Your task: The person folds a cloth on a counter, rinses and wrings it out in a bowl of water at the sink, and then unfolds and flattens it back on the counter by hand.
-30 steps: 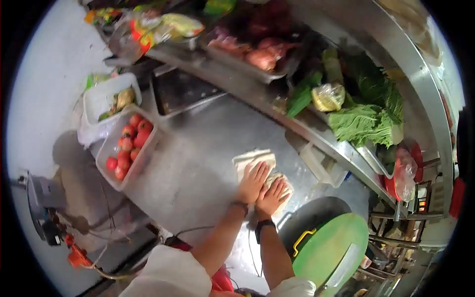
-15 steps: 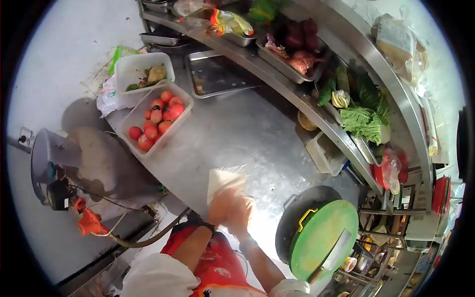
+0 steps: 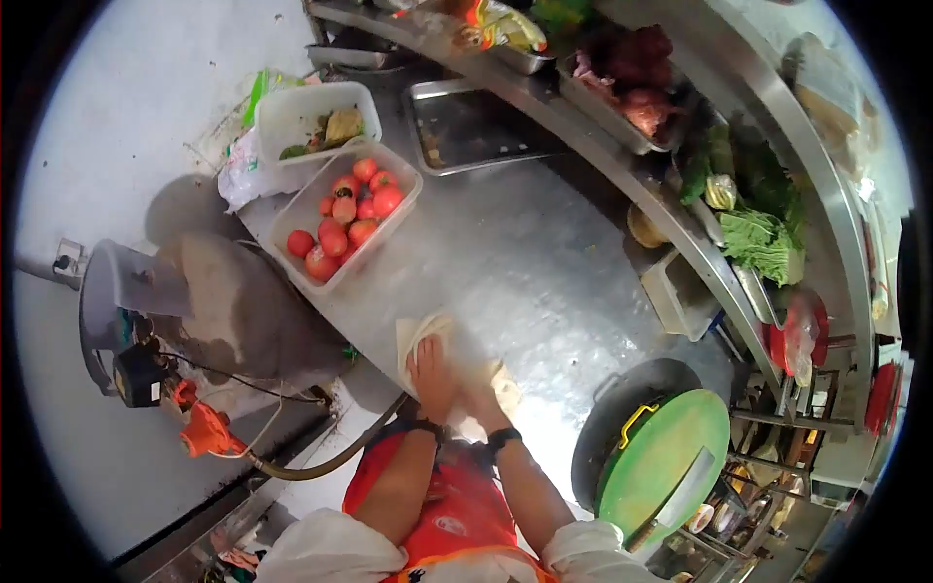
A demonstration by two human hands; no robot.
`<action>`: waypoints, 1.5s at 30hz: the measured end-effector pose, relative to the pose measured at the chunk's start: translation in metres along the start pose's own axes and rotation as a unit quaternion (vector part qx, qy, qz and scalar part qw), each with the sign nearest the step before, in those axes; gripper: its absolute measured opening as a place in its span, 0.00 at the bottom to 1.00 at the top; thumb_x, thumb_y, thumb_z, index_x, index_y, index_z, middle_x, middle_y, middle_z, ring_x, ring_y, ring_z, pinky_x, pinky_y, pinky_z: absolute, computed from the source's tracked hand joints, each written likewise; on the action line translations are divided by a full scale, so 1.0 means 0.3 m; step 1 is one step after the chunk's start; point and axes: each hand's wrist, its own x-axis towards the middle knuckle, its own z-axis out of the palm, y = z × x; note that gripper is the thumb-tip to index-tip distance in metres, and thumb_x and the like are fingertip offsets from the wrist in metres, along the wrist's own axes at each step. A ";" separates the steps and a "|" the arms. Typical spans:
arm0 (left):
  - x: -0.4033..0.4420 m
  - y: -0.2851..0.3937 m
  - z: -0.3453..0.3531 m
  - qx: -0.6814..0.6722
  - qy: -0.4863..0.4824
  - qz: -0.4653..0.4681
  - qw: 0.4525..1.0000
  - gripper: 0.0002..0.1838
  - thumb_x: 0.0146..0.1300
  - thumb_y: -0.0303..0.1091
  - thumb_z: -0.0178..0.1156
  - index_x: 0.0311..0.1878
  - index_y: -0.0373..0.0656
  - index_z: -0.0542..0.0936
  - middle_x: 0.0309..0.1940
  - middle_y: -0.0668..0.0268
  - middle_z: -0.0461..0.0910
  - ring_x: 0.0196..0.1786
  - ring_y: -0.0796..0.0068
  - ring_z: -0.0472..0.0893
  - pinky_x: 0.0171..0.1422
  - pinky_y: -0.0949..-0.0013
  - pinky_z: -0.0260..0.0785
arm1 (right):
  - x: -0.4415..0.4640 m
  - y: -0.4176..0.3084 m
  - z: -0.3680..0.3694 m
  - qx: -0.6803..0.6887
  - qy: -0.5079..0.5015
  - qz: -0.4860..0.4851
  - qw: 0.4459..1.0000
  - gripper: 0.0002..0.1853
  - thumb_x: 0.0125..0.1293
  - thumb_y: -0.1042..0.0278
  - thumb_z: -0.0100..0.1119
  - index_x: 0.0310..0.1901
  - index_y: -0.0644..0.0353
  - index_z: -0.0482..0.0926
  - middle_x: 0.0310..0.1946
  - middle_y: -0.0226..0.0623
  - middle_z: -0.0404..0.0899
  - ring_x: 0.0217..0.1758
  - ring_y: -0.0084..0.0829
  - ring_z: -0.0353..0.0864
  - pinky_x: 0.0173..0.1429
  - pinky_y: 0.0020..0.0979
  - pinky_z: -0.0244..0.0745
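A cream-coloured cloth [image 3: 410, 333] lies bunched on the steel table near its front edge. My left hand [image 3: 433, 377] has its fingers curled over the cloth, gripping it. Close beside it, my right hand [image 3: 473, 381] is smeared by motion, and its fingers cannot be made out. Another part of the cloth [image 3: 506, 391] shows just right of that hand.
A clear tub of tomatoes [image 3: 408, 199] stands left on the steel table [image 3: 515, 262], before a white tub [image 3: 277, 112] and a metal tray [image 3: 486, 146]. A cleaver [image 3: 680, 491] lies on a green round board [image 3: 641, 476] at right. A shelf [image 3: 583, 160] holding vegetables overhangs the back.
My hands, clasped together over the cloth earlier, have come slightly apart. The cloth now shows on both sides of them. The whole view has shifted, moving the scene rightward.
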 end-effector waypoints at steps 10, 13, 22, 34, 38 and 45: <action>0.136 0.067 0.008 0.048 -0.029 -0.074 0.996 0.36 0.46 0.38 0.52 0.61 0.36 0.59 0.61 0.57 0.60 0.66 0.62 0.55 0.67 0.45 0.38 | 0.185 -0.018 -0.039 0.045 -0.045 0.039 0.997 0.09 0.44 0.67 0.56 0.18 0.66 0.75 0.20 0.49 0.75 0.25 0.41 0.76 0.28 0.36 0.68; 0.165 0.085 0.023 0.072 -0.041 -0.096 0.992 0.37 0.47 0.40 0.52 0.62 0.36 0.58 0.62 0.58 0.58 0.66 0.62 0.54 0.67 0.43 0.36 | 0.241 -0.008 -0.064 0.056 -0.056 0.046 0.996 0.09 0.44 0.68 0.56 0.18 0.66 0.75 0.20 0.48 0.75 0.25 0.41 0.76 0.28 0.36 0.68; 0.280 0.123 0.030 0.061 -0.059 -0.125 0.988 0.37 0.48 0.38 0.49 0.63 0.34 0.55 0.65 0.56 0.53 0.68 0.60 0.49 0.68 0.44 0.33 | 0.387 0.009 -0.107 0.077 -0.075 0.052 0.993 0.08 0.43 0.68 0.56 0.18 0.66 0.75 0.20 0.48 0.75 0.25 0.40 0.76 0.27 0.35 0.68; 0.398 0.185 0.066 0.065 -0.062 -0.168 0.982 0.37 0.51 0.38 0.47 0.65 0.36 0.52 0.66 0.57 0.50 0.70 0.62 0.45 0.68 0.42 0.29 | 0.523 0.023 -0.135 0.160 -0.049 0.098 0.981 0.06 0.41 0.73 0.57 0.22 0.67 0.76 0.20 0.43 0.77 0.22 0.32 0.75 0.27 0.31 0.65; 0.437 0.208 0.068 0.062 -0.065 -0.198 0.976 0.36 0.52 0.39 0.46 0.65 0.38 0.52 0.67 0.59 0.50 0.70 0.63 0.45 0.68 0.42 0.30 | 0.542 -0.032 -0.170 0.174 -0.029 0.107 0.979 0.07 0.42 0.72 0.57 0.23 0.68 0.77 0.20 0.42 0.78 0.22 0.32 0.75 0.27 0.32 0.66; 0.473 0.207 0.138 0.076 0.017 -0.204 0.976 0.34 0.52 0.40 0.44 0.64 0.38 0.55 0.66 0.59 0.51 0.70 0.62 0.46 0.68 0.42 0.31 | 0.568 -0.093 -0.164 0.170 0.106 0.119 0.972 0.09 0.45 0.69 0.56 0.23 0.68 0.77 0.20 0.40 0.78 0.25 0.29 0.74 0.30 0.31 0.66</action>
